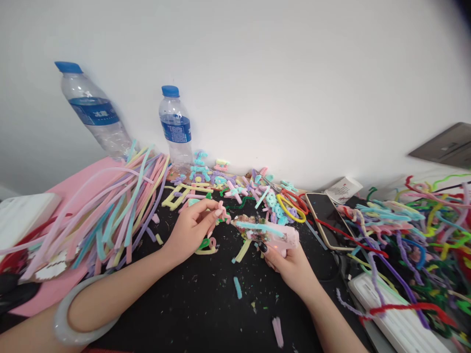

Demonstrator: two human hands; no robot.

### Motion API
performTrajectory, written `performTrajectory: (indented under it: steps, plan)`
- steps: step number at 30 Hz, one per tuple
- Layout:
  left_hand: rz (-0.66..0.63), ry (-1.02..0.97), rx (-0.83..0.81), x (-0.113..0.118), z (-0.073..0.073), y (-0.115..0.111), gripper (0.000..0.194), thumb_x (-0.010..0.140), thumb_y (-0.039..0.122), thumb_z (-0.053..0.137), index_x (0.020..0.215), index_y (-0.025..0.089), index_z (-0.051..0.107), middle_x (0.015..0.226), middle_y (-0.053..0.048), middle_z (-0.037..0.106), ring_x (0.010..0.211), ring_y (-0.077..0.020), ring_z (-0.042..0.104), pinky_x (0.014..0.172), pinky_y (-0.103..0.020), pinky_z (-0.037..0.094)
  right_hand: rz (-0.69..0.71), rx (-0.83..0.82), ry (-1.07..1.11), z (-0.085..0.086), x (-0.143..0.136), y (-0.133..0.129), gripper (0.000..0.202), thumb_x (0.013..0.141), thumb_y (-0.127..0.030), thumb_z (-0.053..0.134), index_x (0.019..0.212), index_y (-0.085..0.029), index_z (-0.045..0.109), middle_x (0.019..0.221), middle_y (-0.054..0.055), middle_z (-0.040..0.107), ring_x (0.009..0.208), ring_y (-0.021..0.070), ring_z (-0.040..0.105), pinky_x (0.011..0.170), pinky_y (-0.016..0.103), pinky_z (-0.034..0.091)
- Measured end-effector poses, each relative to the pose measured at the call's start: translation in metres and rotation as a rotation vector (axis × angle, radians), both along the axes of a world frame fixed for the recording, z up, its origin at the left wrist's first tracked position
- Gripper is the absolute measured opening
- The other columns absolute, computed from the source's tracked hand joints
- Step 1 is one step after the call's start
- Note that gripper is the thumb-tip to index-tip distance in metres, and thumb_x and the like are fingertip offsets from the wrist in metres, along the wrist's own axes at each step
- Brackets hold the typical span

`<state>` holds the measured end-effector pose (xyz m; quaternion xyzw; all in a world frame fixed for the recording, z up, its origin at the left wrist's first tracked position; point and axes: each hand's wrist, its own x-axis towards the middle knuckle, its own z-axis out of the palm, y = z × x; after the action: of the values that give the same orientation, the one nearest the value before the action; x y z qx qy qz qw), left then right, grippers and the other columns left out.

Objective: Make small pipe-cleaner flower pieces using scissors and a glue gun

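My left hand pinches a small pink pipe-cleaner piece between thumb and fingertips. My right hand is wrapped round a pale pink glue gun, its decorated front pointing left. The gun's nozzle is close to the pink piece; whether they touch I cannot tell. Below my left fingers lies a green and pink curled pipe-cleaner piece. A short yellow strip rests under the gun, and a short blue piece lies nearer on the black table.
Long pastel pipe cleaners heap at the left, before two plastic bottles. Small finished shapes and scissors with yellow handles lie along the wall. A phone, a white power strip and tangled pipe cleaners occupy the right.
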<state>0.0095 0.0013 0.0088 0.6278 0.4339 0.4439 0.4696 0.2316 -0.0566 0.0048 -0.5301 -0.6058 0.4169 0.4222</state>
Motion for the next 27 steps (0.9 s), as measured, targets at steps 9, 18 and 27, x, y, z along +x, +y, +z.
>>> performTrajectory:
  steps: [9,18,27]
  plan:
    - [-0.009,0.005,-0.001,-0.0003,-0.0003,-0.0001,0.018,0.089,0.032,0.049,0.085,0.016,0.058,0.048,0.008,0.040,0.043,-0.0078,0.040,0.046,-0.019,0.036,0.026,0.002,-0.013,0.0016,-0.0001,0.0003,0.027,0.080,-0.042,0.060,0.090,-0.018,0.066,0.059,0.002,0.058,0.064,0.0191,0.057,0.055,0.028,0.047]
    - [-0.023,0.002,0.029,-0.0006,-0.0033,0.0008,0.018,0.090,0.032,0.050,0.082,0.018,0.058,0.050,0.008,0.042,0.042,-0.0057,0.040,0.048,-0.018,0.038,-0.016,0.011,-0.032,0.0022,0.0002,0.0018,0.027,0.079,-0.043,0.060,0.086,-0.017,0.065,0.057,0.001,0.058,0.063,0.0194,0.058,0.053,0.027,0.047]
    - [-0.051,0.005,0.030,0.0006,0.0013,0.0005,0.020,0.090,0.031,0.050,0.079,0.018,0.060,0.047,0.008,0.039,0.041,-0.0056,0.040,0.048,-0.018,0.042,-0.039,0.004,-0.051,0.0012,0.0008,0.0026,0.025,0.078,-0.042,0.061,0.081,-0.018,0.065,0.056,0.001,0.058,0.059,0.0184,0.056,0.051,0.027,0.046]
